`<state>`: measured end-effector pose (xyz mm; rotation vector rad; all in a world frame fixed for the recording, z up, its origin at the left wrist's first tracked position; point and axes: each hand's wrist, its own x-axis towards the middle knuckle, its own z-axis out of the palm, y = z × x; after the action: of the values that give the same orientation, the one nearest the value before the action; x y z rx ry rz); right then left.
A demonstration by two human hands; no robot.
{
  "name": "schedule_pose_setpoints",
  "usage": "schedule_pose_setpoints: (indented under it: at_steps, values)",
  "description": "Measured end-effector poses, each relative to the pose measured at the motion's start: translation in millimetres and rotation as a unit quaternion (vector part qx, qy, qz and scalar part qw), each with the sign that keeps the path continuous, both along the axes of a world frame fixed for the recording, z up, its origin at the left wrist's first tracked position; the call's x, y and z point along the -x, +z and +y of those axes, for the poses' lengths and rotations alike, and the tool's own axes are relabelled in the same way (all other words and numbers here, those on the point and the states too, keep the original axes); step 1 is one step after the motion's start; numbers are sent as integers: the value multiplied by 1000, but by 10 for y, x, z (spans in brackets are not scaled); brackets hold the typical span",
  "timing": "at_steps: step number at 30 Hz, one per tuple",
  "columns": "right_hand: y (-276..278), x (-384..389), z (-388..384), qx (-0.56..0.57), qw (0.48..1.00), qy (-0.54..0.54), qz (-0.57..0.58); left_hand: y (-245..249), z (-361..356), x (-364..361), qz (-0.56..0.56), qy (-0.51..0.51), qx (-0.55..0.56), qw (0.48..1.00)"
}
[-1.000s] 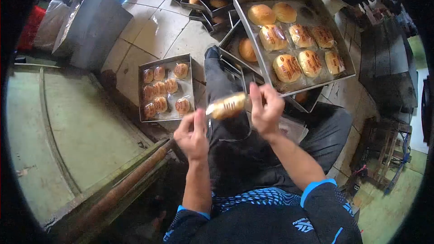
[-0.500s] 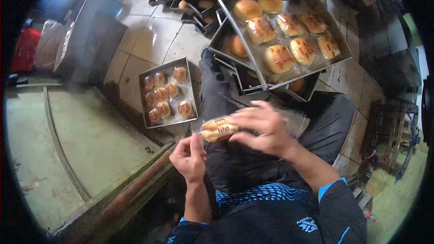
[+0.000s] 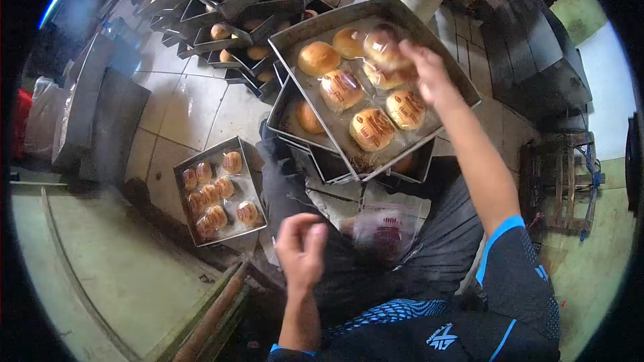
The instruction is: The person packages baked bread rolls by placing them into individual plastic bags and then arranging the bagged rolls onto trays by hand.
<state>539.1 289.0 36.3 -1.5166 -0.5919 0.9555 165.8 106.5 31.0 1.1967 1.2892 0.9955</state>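
Observation:
My right hand reaches over the large metal tray, its fingertips at the edge of a blurred, clear-wrapped bun; they seem closed on it. Around it lie a printed wrapped bun, another wrapped bun and a plain bun. My forearm hides part of the tray. Above my lap, my left hand is empty, its fingers loosely curled and the thumb apart. Clear printed plastic bags rest between my legs.
A smaller tray of wrapped buns sits on the tiled floor at left. More metal trays are stacked crosswise behind it. Another tray lies under the large one. A greenish tabletop borders my left side.
My right hand has moved from over my lap to the large tray, and a wrapped bun now shows there at its fingertips. My left hand has let go of the wrapper. The view has shifted.

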Motion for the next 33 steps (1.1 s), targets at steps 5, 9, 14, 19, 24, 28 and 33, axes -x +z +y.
schedule_pose_setpoints:
  at_steps: [5,9,14,19,24,28,33]
  values:
    - [-48,-110,-224,3,883,40,-467,-450,22,-711,250,-191,-149,937]
    - [-25,671,-1602,-217,813,260,-474,-664,23,-704,140,-263,-84,951]
    - [-538,848,-2563,-38,859,339,-381,-590,28,-728,144,-282,-146,937]
    - [-246,965,-2540,-98,818,268,-499,-702,-20,-797,131,-269,-55,953]
    - [-2,692,-2439,-167,886,201,-382,-489,39,-787,54,-302,-86,948]
    - [173,605,-2441,-118,935,162,-292,-620,163,-676,46,-307,-168,936]
    - [-260,577,-2505,-24,932,264,-249,-737,159,-729,177,-313,-159,920]
